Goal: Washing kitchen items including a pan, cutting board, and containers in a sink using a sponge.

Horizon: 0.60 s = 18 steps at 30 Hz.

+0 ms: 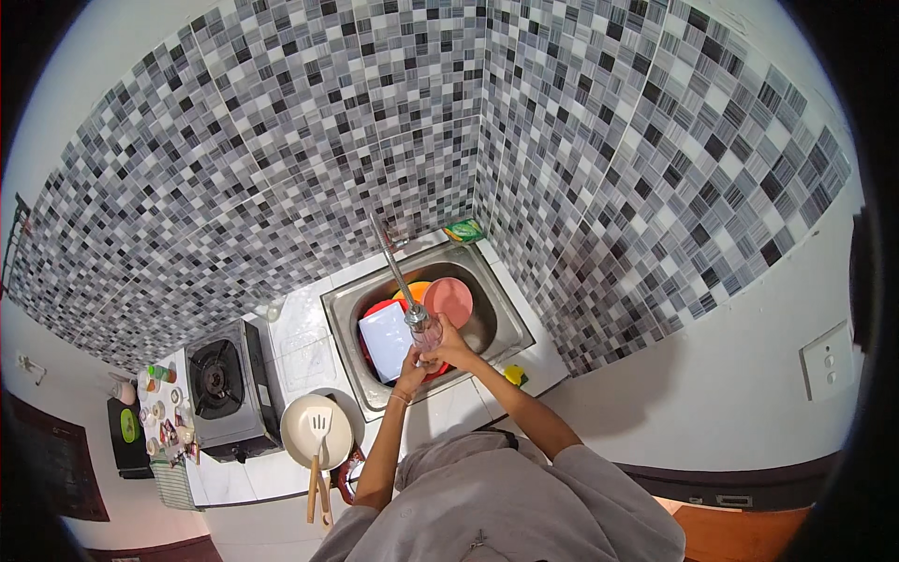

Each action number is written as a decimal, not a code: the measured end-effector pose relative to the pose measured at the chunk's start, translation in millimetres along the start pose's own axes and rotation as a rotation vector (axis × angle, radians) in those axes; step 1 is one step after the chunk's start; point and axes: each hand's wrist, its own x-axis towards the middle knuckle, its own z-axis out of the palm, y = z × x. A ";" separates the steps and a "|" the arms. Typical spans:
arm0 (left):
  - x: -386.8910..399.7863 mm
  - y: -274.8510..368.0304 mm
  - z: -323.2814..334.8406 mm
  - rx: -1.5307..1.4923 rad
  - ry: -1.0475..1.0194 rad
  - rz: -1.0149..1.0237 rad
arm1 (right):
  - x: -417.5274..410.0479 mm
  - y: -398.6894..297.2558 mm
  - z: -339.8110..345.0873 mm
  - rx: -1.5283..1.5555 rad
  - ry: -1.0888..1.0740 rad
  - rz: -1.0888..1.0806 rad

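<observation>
Over the metal sink (pixel 511 322), my left hand (pixel 409 378) and my right hand (pixel 455 349) meet around a clear drinking glass (pixel 426 338). The right hand wraps its side, while the left fingers grip its lower end. Directly above the glass is the head of the flexible metal faucet (pixel 416 315); I cannot tell if water is running. In the basin, a pink bowl (pixel 449 298) lies behind my right hand, partly over an orange dish (pixel 414 289). A white rectangular dish or lid (pixel 385 343) leans on red ware (pixel 386 306) to the left.
A yellow sponge (pixel 515 375) sits by the sink's right front corner, a green packet (pixel 463 230) at the back. Left of the sink, a cream frying pan (pixel 293 430) holds a slotted turner (pixel 320 423). Beyond stands a gas stove (pixel 216 379). Tiled walls (pixel 534 281) close the corner.
</observation>
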 end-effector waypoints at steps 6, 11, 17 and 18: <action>-5.2 -17.1 -10.0 0.019 0.082 -0.036 | 1.5 -16.8 9.4 0.026 -0.006 0.039; -9.6 -10.6 8.1 -0.008 0.098 -0.021 | -1.1 -25.9 11.4 -0.010 0.094 0.074; -7.3 -9.9 20.8 -0.147 0.067 0.013 | 9.7 0.4 8.4 0.144 0.074 0.033; -5.9 -12.4 18.2 -0.146 0.069 0.018 | 12.1 4.9 8.8 0.119 0.070 0.050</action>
